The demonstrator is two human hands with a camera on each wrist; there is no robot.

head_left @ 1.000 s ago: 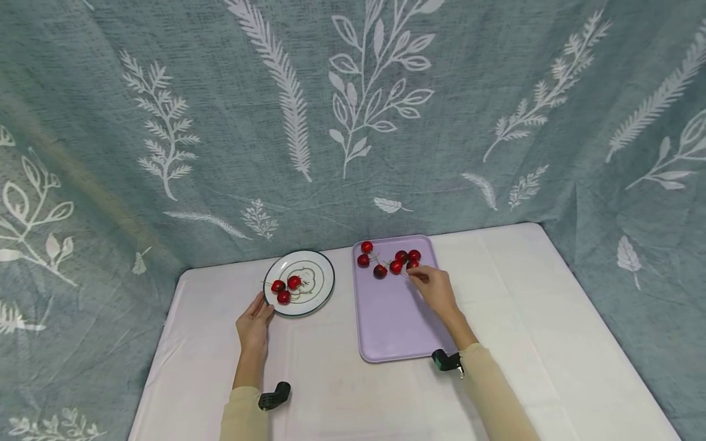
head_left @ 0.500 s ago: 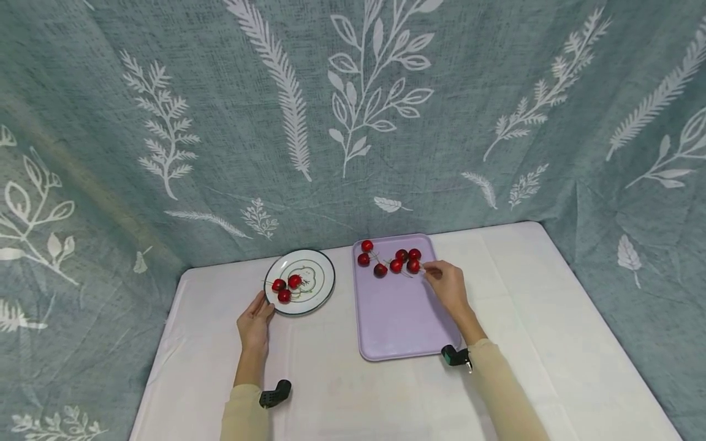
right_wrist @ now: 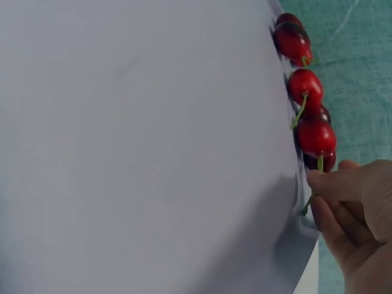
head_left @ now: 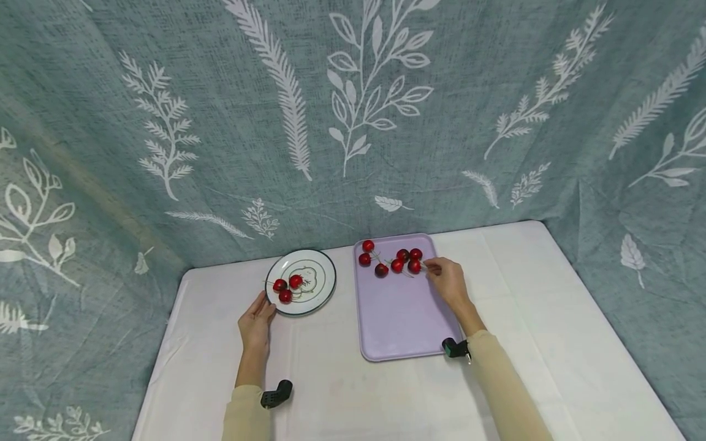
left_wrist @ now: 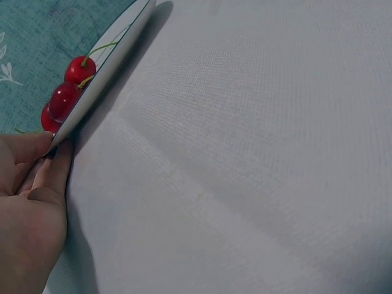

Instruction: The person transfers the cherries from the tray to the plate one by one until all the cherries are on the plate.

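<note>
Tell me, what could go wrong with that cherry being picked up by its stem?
The right hand pinches only the thin stem of one cherry, so the stem might snap or slip from the grip. That cherry sits tight against others near the tray edge; lifting it could nudge them into rolling. The left hand merely touches the plate rim, so the plate could slide if bumped.
</note>
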